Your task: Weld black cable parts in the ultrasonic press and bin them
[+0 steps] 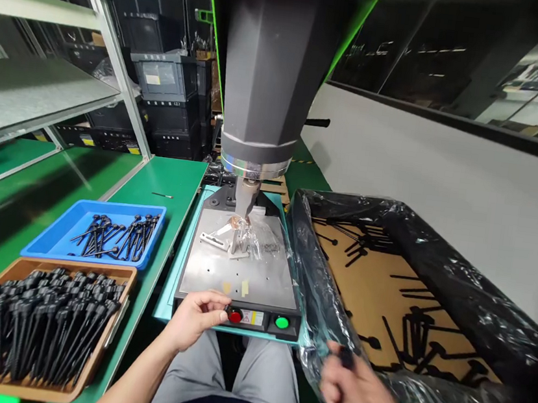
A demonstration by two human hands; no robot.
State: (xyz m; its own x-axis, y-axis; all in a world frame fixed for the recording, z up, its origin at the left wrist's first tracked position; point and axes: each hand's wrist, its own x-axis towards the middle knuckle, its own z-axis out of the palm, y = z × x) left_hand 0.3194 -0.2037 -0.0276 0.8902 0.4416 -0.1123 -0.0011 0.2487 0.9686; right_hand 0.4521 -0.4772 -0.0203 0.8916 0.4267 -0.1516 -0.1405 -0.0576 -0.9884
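Note:
My left hand (200, 316) is at the front edge of the machine, thumb and forefinger brought together beside the red button (234, 315). Whether anything small is between those fingertips is hidden. The green button (281, 322) lies further right on the same panel. Over the near edge of the plastic-lined box, my right hand (357, 395), blurred, is closed around a black long-stemmed plastic part (346, 357); its thick head shows above the fingers. Under the machine's metal horn (246, 197), a small metal fixture (237, 240) sits on the steel plate (213, 279).
A brown tray (130, 276) packed with black stemmed parts and a blue tray (48, 240) with more stand on the green table (174, 177) at left. On the right, the plastic-lined box (304, 232) has similar parts scattered on cardboard (376, 286). The machine head (269, 64) hangs overhead.

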